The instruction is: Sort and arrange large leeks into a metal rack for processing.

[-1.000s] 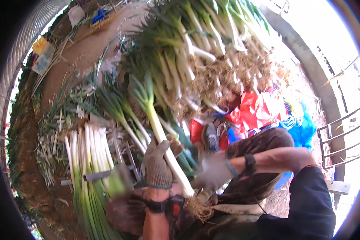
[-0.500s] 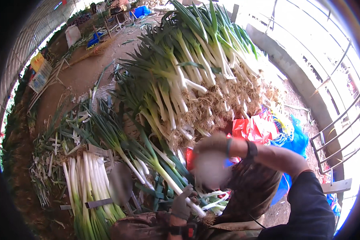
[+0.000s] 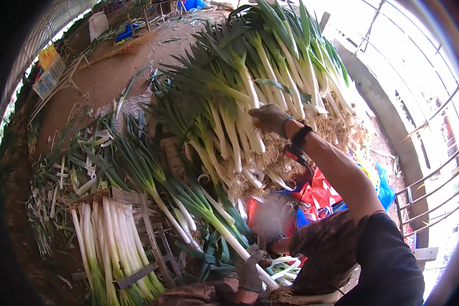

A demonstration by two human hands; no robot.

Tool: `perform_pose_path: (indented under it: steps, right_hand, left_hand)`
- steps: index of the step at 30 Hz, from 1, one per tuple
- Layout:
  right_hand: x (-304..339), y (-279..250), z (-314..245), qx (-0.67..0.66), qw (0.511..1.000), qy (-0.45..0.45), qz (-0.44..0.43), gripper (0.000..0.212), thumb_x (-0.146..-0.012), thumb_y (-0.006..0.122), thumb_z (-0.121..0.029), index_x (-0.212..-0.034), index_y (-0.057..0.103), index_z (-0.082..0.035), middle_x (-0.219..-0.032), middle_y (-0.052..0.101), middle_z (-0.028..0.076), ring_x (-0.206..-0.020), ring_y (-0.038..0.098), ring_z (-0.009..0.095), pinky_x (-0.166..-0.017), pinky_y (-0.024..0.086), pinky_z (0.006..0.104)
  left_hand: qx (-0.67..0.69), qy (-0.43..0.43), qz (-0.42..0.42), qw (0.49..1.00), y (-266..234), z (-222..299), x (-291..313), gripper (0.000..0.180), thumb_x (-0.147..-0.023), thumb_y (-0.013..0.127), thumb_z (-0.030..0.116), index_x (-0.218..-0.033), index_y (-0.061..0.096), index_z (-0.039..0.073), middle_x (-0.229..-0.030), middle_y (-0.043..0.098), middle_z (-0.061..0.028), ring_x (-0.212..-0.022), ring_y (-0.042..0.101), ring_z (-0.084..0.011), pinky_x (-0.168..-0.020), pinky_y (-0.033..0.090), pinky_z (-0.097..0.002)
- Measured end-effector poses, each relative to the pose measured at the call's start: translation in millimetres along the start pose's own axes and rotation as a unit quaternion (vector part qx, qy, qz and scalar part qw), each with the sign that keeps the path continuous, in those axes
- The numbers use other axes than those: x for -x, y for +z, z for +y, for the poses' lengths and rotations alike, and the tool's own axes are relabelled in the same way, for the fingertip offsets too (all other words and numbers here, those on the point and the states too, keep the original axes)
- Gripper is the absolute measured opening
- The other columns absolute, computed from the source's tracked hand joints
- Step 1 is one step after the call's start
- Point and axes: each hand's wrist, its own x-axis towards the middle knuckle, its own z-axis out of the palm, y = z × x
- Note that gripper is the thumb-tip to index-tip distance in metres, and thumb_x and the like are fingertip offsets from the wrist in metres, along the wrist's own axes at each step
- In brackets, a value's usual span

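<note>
A large heap of leeks [image 3: 285,71] lies ahead of me, green leaves pointing away and hairy roots toward me. My right hand [image 3: 270,120], in a dirty work glove, reaches into it. Its fingers are closed round the white shaft of one leek [image 3: 247,84]. Low in the middle, my gloved left hand [image 3: 250,273] grips another leek [image 3: 233,241] near its root end, the leaves slanting up to the left. Beside that leek lie a few more leeks [image 3: 163,206] with long green tops.
At the lower left, a bundle of white-shafted leeks [image 3: 107,232] rests in a metal frame [image 3: 155,245]. Leaf scraps [image 3: 51,199] litter the ground behind it. Red plastic sheeting [image 3: 319,188] and blue plastic [image 3: 386,186] lie to the right, near a low concrete wall [image 3: 375,92] and metal rails [image 3: 431,191].
My right hand has moved up and away from near my lap to a leek in the heap, closing on it. The left hand still holds its leek. The view has shifted slightly.
</note>
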Motion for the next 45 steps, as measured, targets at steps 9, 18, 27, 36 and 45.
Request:
perform_pose_path:
  steps: [9,18,27,36,45]
  right_hand:
    - [228.5,82.2,-108.4,-0.344,0.841,0.040,-0.416,0.045,-0.117,0.085,-0.034,-0.145,0.080,0.001,-0.124,0.085,0.003,-0.106,0.078,0.011,-0.087,0.068,0.0337]
    - [291.7,99.3,-168.5,-0.143,0.772,0.117,-0.608,0.044,-0.118,0.082,-0.034,-0.145,0.078,0.001,-0.122,0.083,0.004,-0.095,0.075,0.012,-0.081,0.064,0.0331]
    - [167.6,180.7,-195.9,-0.129,0.883,0.218,-0.395,0.040,-0.112,0.091,-0.040,-0.126,0.087,-0.002,-0.092,0.079,0.000,-0.078,0.070,0.009,-0.069,0.057,0.0287]
    - [192.9,149.7,-190.2,-0.336,0.876,0.204,-0.278,0.028,-0.108,0.095,-0.027,-0.115,0.088,-0.001,-0.090,0.079,0.001,-0.069,0.068,0.009,-0.059,0.051,0.0272]
    - [193.3,158.2,-181.3,-0.402,0.872,0.158,-0.232,0.038,-0.105,0.097,-0.030,-0.121,0.084,0.002,-0.094,0.081,0.003,-0.074,0.073,0.011,-0.067,0.058,0.0300]
  left_hand:
    - [0.096,0.069,-0.193,0.974,15.6,145.0,-19.2,0.059,-0.117,0.079,0.032,-0.158,0.065,-0.009,-0.135,0.079,-0.0210,-0.121,0.081,-0.0340,-0.109,0.068,-0.0501]
    - [0.296,0.127,-0.291,0.901,-43.7,205.0,-68.3,0.053,-0.122,0.074,0.038,-0.160,0.064,0.002,-0.144,0.077,-0.0221,-0.128,0.077,-0.0353,-0.114,0.067,-0.0523]
    - [-0.152,0.277,-0.176,0.932,-42.5,197.6,-30.9,0.045,-0.120,0.074,0.030,-0.152,0.072,-0.003,-0.134,0.084,-0.0161,-0.123,0.084,-0.0280,-0.103,0.070,-0.0418]
    - [0.072,0.083,-0.220,0.969,-27.6,210.8,-31.5,0.047,-0.119,0.074,0.029,-0.147,0.072,-0.008,-0.127,0.084,-0.0190,-0.111,0.083,-0.0274,-0.101,0.070,-0.0440]
    - [0.040,0.089,-0.216,0.972,30.0,231.5,27.1,0.054,-0.116,0.078,0.033,-0.152,0.068,-0.006,-0.133,0.082,-0.0236,-0.119,0.085,-0.0376,-0.109,0.073,-0.0538]
